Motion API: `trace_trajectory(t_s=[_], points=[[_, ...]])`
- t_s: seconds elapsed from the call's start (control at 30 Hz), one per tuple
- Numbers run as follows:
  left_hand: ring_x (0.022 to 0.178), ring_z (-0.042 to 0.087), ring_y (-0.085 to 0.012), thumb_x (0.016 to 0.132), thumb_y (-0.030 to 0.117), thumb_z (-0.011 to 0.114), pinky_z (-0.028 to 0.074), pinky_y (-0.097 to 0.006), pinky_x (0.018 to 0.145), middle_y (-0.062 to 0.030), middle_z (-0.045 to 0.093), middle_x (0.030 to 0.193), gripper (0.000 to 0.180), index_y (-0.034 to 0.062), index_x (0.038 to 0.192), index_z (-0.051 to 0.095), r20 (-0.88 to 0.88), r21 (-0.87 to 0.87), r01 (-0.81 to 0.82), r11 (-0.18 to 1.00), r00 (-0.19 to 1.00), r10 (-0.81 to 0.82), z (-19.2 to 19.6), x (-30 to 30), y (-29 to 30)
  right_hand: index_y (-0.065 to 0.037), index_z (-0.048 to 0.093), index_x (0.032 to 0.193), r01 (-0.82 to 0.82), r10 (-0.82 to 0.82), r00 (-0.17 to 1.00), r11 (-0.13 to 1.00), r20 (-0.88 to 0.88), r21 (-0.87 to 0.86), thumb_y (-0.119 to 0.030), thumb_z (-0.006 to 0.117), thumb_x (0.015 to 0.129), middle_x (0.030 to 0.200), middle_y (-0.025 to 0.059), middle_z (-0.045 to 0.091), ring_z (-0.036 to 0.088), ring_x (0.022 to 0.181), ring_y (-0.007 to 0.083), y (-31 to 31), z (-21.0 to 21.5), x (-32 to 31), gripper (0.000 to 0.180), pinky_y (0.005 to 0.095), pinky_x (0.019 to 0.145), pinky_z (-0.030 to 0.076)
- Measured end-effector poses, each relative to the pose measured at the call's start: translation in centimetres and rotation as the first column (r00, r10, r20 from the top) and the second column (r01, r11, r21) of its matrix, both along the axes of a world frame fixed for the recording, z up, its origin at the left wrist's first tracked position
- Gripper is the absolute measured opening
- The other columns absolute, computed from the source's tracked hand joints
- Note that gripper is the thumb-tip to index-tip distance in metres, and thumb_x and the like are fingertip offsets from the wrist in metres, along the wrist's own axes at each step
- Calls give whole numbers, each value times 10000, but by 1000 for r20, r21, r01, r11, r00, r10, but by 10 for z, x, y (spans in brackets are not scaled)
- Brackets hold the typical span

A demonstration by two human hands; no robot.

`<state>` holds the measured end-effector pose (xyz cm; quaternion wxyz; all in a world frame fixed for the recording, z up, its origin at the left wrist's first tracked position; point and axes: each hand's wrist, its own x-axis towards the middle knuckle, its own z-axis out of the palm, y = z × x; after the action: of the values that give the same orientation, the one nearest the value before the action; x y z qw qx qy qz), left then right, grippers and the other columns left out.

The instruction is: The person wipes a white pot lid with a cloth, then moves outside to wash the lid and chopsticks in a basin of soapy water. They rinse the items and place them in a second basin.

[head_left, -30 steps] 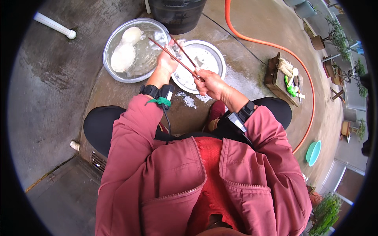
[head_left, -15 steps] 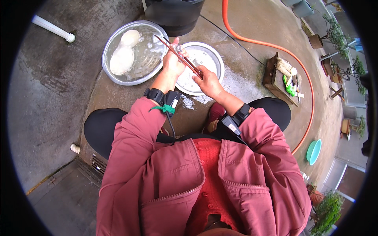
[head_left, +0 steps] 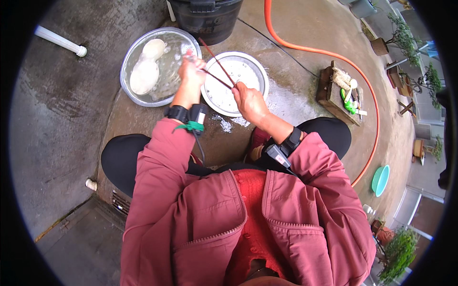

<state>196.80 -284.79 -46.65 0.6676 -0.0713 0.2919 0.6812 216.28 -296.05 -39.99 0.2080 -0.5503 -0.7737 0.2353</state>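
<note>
My right hand (head_left: 250, 101) is closed around the near ends of two brown chopsticks (head_left: 217, 59), whose far ends spread apart. One chopstick points up toward the black bucket; the other runs into my left hand (head_left: 191, 72). That left hand is blurred, its fingers closed round a silvery clump that looks like a steel wool scourer, largely hidden now. It hangs over the right rim of a metal basin (head_left: 125, 88) of sudsy water with white rounded pieces (head_left: 144, 76), perhaps upturned bowls. Beside my right hand sits a second basin (head_left: 265, 78) with white suds inside.
A black bucket (head_left: 210, 24) stands behind the basins. An orange hose (head_left: 329, 56) curves down the right side, past a low wooden block (head_left: 329, 93) bearing a loofah, a white spoon and green-handled tools. Further off are a turquoise basin (head_left: 380, 181) and potted plants (head_left: 398, 252).
My left hand has moved left and away from the right hand, toward the metal basin. The two chopsticks, nearly together before, now spread apart. The view has shifted slightly.
</note>
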Motion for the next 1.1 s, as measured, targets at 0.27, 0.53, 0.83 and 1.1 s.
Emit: trace_trajectory(t_s=[0.27,0.53,0.83,1.1], points=[[496,325,-74,1072,398,216,327,-230,460,37,402,653,445,133,1091,573,-101,-53,-10,999,995,4,-23,1,1,-47,555,977,152,-163,984,979,-73,-135,-246,517,972,740,252,642,626,730,471,-12,-11,-13,203,553,670,489],[454,302,-65,1014,157,420,278,-221,420,40,401,693,230,149,1198,557,-118,-133,23,991,992,-39,-39,-26,17,-57,584,1010,76,-88,993,988,-83,-135,-239,535,958,752,255,641,622,737,472,-12,-3,-8,196,551,673,489],[494,300,-82,997,275,474,319,-244,532,59,311,558,344,168,687,369,-33,-42,94,995,995,-96,-73,-26,30,-65,580,1010,168,-175,984,973,-29,-159,-264,554,935,759,230,653,640,733,445,-9,-12,-8,215,547,681,505],[670,483,-134,1044,341,399,471,-302,728,2,457,683,331,94,875,542,165,-103,105,989,982,-87,-96,-30,54,-90,580,945,154,-153,987,988,-55,12,-240,586,867,692,192,646,641,651,417,-7,-9,3,169,539,615,492]])
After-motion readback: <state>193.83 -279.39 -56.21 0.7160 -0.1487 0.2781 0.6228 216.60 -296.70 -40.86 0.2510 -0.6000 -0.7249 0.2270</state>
